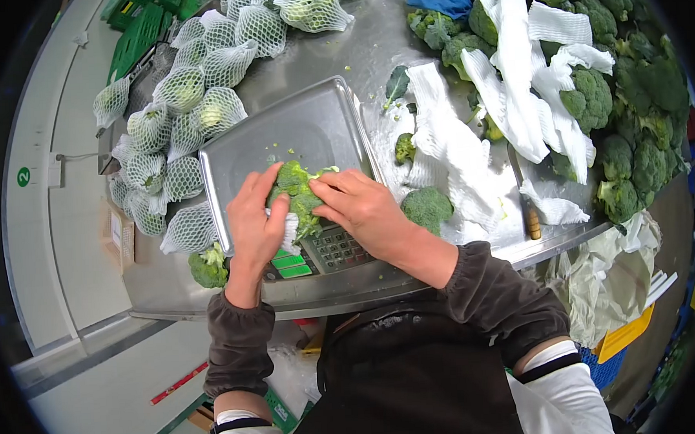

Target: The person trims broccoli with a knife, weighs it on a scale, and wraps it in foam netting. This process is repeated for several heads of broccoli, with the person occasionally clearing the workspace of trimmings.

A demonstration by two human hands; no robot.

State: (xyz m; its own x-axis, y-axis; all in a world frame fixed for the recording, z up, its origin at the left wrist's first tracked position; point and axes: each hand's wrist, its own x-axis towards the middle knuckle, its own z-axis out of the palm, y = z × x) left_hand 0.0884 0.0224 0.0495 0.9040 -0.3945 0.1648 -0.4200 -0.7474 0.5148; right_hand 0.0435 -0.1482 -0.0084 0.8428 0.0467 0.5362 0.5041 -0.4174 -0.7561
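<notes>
Between my two hands is a head of broccoli (295, 184), over the front part of a metal weighing scale (242, 156). My left hand (255, 218) grips it from the left, its fingers curled round the florets. A bit of white foam netting (290, 232) shows under the left thumb. My right hand (363, 208) pinches the right side of the head with bent fingertips. Small green crumbs are scattered on the scale's pan. Below the hands, the keypad (341, 249) of the scale is partly in view. The underside of the broccoli is hidden.
Netted broccoli heads (199, 83) are piled at left. Loose broccoli (641, 123) heaps up at right, with white net sleeves (454, 148) strewn before it. A wooden-handled knife (531, 219) lies near the front edge. One bare broccoli head (427, 209) sits beside my right wrist.
</notes>
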